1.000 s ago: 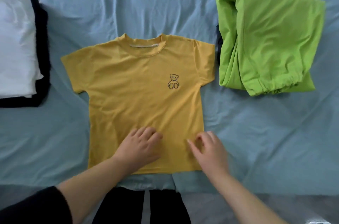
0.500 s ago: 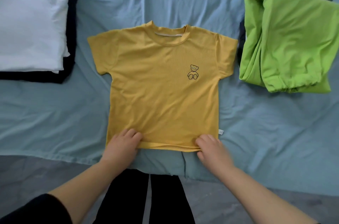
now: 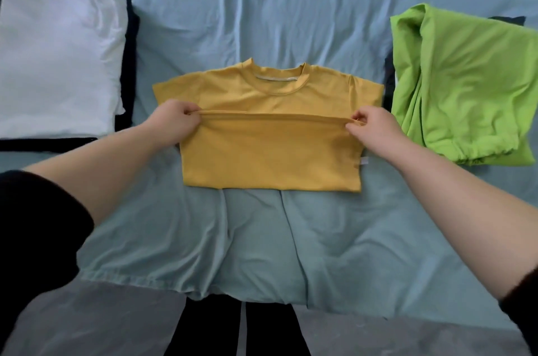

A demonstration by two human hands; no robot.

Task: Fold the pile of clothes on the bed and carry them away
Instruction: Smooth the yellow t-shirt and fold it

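- Yellow short-sleeved T-shirt (image 3: pixel 270 157) lies at the centre of the pale blue crumpled bed sheet (image 3: pixel 262 6), lower half doubled back over the chest, hem just before the collar.
- Left hand (image 3: pixel 171 122) pinches the hem's left end; right hand (image 3: pixel 374 128) pinches its right end.
- Folded white garment (image 3: pixel 58 49) lies left of the T-shirt, on a folded black garment (image 3: pixel 132 44).
- Folded lime-green garment (image 3: pixel 465 87) lies just right of the T-shirt's sleeve, over a dark garment (image 3: pixel 508 20).

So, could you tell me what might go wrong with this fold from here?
The left hand and right hand pinch the yellow T-shirt only at its hem corners, so it may land crooked below the collar. One sleeve lies right beside the green garment and might snag or drag it during later folds.
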